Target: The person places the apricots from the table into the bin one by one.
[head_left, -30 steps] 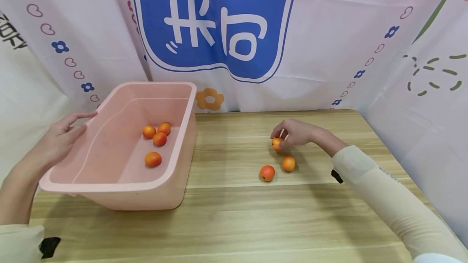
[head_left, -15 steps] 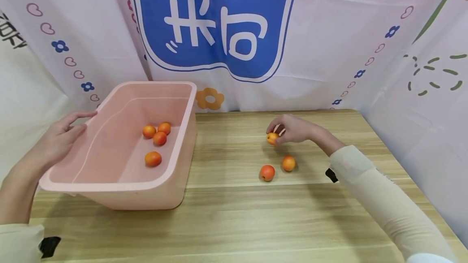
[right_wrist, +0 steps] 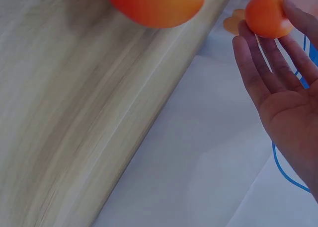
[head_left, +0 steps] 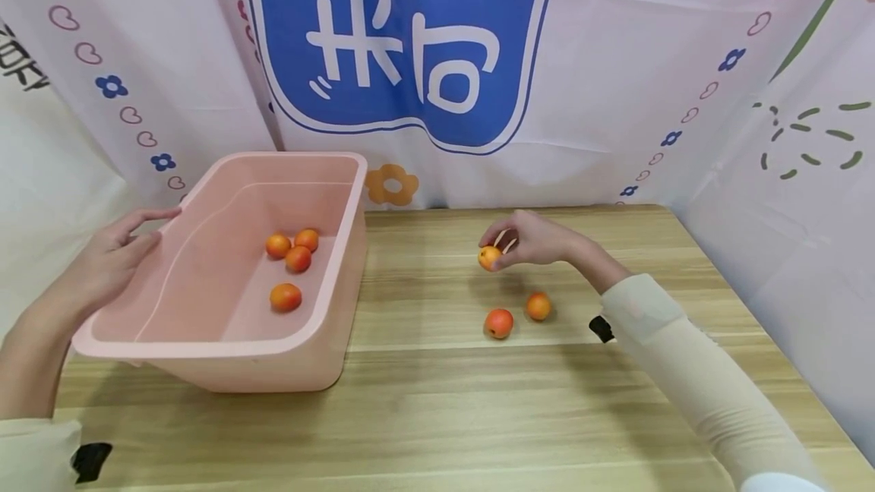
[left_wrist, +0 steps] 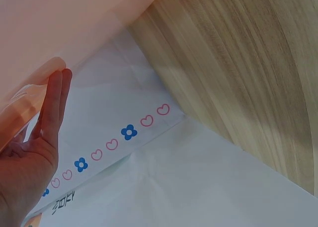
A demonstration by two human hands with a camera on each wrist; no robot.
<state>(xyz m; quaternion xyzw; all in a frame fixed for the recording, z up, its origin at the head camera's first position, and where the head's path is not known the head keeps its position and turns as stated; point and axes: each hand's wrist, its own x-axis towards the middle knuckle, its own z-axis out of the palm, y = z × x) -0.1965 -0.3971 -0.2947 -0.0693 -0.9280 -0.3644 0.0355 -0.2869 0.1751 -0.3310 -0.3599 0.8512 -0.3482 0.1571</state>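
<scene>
In the head view my right hand (head_left: 529, 238) pinches an apricot (head_left: 489, 257) between thumb and fingertips, held above the wooden table. The right wrist view shows this orange apricot (right_wrist: 268, 16) at the tips of the fingers, with the palm bare. Two more apricots, one red-orange (head_left: 499, 323) and one yellower (head_left: 538, 306), lie on the table nearer to me. On the left, my left hand (head_left: 112, 260) rests against the outer side of a pink plastic bin (head_left: 205, 349). Its fingers (left_wrist: 54, 98) lie straight along the bin's wall in the left wrist view.
Several apricots (head_left: 285, 297) lie on the bin's floor toward its right side. The bin stands on the left part of the wooden table (head_left: 437, 416). Printed white cloth (head_left: 588, 112) hangs behind the table and along both sides.
My right hand has lifted the pinched apricot off the table and carried it left and slightly away from me. The left hand, the bin and the other apricots stay in place.
</scene>
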